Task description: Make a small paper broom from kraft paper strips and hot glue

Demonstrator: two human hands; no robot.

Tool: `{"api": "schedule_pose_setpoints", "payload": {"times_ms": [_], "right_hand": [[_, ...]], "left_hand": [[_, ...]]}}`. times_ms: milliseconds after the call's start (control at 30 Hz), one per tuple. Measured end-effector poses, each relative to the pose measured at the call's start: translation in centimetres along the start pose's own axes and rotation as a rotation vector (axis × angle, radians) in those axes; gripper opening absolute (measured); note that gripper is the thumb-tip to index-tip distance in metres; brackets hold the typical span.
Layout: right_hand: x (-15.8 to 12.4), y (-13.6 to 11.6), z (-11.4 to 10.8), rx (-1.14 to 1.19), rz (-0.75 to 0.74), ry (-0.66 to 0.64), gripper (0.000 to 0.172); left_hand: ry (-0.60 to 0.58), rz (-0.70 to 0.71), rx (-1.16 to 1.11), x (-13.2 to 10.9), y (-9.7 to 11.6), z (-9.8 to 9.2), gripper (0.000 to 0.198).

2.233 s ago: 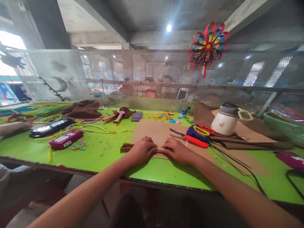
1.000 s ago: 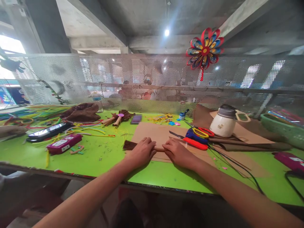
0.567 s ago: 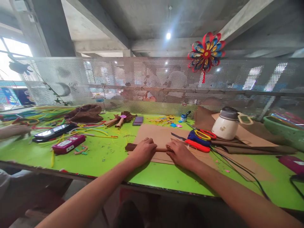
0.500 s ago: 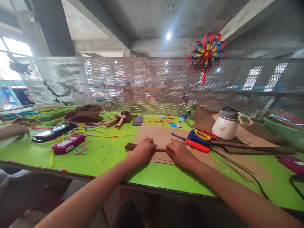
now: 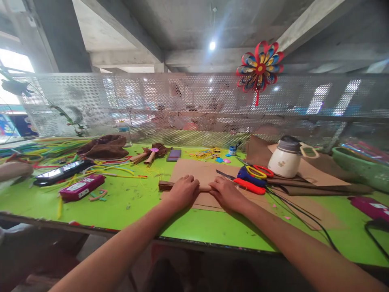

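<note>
My left hand and my right hand rest side by side, fingers curled over a rolled strip of brown paper. Past my left hand juts its darker, layered end. Beneath both hands lies a flat light-brown paper sheet on the green table. Close to my right hand are scissors with red-orange and blue handles, their blade pointing left. A second pair, with yellow and red handles, lies just behind. My fingers hide the middle of the roll.
A cream bottle stands on brown sheets at right, near a green basket. At left are a phone, a purple box, coloured strips and a co-worker's blurred hand. A brown paper bow lies behind; a perforated screen borders the table.
The whole view has shifted slightly, so things appear a little further left. Both my hands keep their grip on the rolled paper with little movement. The co-worker's hand at left has changed position.
</note>
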State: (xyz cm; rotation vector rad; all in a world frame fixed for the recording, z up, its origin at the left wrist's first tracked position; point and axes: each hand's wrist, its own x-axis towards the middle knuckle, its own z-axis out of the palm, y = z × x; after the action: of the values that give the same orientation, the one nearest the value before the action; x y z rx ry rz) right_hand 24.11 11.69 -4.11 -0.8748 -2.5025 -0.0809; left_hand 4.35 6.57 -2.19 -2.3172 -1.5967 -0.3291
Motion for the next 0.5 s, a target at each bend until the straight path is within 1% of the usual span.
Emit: {"api": "schedule_pose_setpoints", "payload": {"times_ms": [200,300,400,500], "right_hand": [[0.0,-0.3,0.0,0.011,-0.035,0.012,0.013],[-0.2,-0.5,0.0,0.09,-0.049,0.025,0.015],[-0.4,-0.7,-0.6,0.214,-0.002,0.015,0.019],[-0.5,-0.9,-1.9,0.278,0.044,-0.017,0.025]], "left_hand": [[-0.001,0.068,0.011,-0.4,-0.3,-0.7,0.02],[0.03,0.112,-0.007,-0.6,-0.6,-0.8,0.02],[0.052,0.16,0.007,-0.6,-0.8,-1.0,0.018],[0.053,0.213,0.044,-0.4,-0.6,-1.4,0.02]]}}
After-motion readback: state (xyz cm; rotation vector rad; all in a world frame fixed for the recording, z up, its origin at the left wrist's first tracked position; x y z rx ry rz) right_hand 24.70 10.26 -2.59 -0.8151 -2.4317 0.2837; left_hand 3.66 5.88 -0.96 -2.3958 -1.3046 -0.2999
